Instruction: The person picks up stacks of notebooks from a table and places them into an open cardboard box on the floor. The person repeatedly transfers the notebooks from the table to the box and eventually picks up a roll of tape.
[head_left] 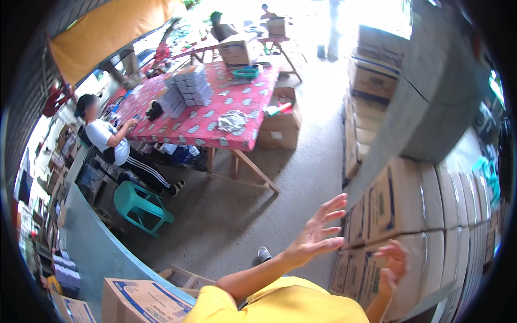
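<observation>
I am reaching my left hand [318, 232] forward with the fingers spread wide and nothing in them; its fingertips are lying at the near edge of the stacked cardboard boxes [409, 210], and I cannot tell whether they are touching the card. My right hand [393, 264] is lower and closer to my yellow shirt [280, 304], fingers loosely curled and open, lying against the face of the lower box in that stack, gripping nothing. The stack is filling the right side in front of me, its corners forming a stepped vertical edge just beyond my left fingertips, and behind it a grey concrete pillar [431, 97] is rising, with more boxes [371, 81] piled along its far side.

To the left of the stack, the concrete floor [242, 215] is running wide and open toward a worktop [204, 121] with a red patterned cover, well apart from my hands. Bundles of small grey packs [188, 89] are sitting on it, and a brown carton [280, 126] is standing on the floor at its right end. A seated person [110, 145] is leaning at the worktop's left edge, with a green plastic stool [141, 204] nearby. Another carton [142, 301] with blue print is lying at my lower left, close to my shoulder.
</observation>
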Demonstrator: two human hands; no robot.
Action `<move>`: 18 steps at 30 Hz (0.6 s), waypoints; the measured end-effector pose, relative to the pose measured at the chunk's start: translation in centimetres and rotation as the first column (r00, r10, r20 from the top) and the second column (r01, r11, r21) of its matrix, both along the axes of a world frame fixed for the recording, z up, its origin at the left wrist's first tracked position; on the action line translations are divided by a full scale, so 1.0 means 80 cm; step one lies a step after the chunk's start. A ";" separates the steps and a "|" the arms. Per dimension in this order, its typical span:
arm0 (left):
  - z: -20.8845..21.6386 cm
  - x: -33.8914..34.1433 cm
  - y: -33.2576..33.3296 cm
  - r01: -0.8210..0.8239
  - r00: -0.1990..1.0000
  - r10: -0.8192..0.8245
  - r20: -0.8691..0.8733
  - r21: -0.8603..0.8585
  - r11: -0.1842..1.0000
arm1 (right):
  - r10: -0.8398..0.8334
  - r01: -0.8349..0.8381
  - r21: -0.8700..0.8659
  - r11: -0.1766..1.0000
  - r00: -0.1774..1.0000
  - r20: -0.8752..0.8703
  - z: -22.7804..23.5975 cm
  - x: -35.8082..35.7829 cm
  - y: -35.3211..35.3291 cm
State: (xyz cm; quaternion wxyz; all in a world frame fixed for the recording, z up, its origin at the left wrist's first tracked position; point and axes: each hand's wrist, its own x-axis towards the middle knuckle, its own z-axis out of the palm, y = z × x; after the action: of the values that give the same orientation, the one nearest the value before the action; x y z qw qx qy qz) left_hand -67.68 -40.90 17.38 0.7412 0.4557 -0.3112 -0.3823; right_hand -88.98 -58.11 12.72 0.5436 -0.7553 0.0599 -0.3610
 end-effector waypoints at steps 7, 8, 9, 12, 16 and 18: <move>-0.050 0.239 0.201 -0.445 0.895 0.445 0.009 0.060 0.894 | 0.288 -0.864 -0.252 0.437 0.400 -0.870 -0.014 0.378 0.139; -0.058 0.267 0.224 -0.479 0.877 0.480 -0.003 0.075 0.875 | 0.315 -0.878 -0.288 0.383 0.417 -0.853 -0.021 0.420 0.162; -0.067 0.290 0.246 -0.512 0.856 0.516 -0.018 0.102 0.853 | 0.351 -0.891 -0.314 0.329 0.424 -0.835 -0.026 0.458 0.185; -0.085 0.359 0.289 -0.548 0.827 0.558 -0.059 0.132 0.826 | 0.515 -0.933 -0.257 0.250 0.353 -0.781 -0.017 0.573 0.224; -0.093 0.468 0.329 -0.565 0.807 0.587 -0.064 0.202 0.800 | 0.427 -0.943 -0.262 0.206 0.328 -0.843 -0.015 0.728 0.239; -0.099 0.528 0.351 -0.616 0.768 0.638 -0.057 0.206 0.760 | 0.334 -0.938 -0.272 0.215 0.333 -0.882 -0.017 0.808 0.240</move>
State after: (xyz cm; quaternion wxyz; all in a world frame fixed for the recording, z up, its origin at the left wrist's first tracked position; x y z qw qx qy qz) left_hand -25.41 -12.85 9.47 0.8011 0.5722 -0.0593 -0.1652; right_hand -24.31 -38.95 11.37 0.1985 -0.9125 -0.2664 0.2386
